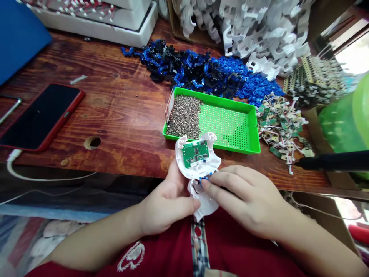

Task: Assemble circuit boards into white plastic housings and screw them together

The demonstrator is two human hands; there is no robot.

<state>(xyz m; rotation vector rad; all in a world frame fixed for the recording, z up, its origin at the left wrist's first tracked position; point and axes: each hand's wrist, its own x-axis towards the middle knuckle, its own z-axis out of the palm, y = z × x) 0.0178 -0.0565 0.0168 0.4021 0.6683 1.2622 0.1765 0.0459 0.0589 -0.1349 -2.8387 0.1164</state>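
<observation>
In my left hand are two white plastic shell pieces, held one above the other in front of my chest. The upper white shell carries a green circuit board with small dark chips. My left thumb presses on the lower white shell. Between the two shells sits a small blue plastic part, pinched at the fingertips of my right hand. Fingers hide most of this part. The upper shell overlaps the near edge of a green tray in view.
Small metal screws fill the tray's left half. Behind it lie blue and black plastic parts and white shells. Wired boards lie right, near a black rod. A phone and a table hole are left.
</observation>
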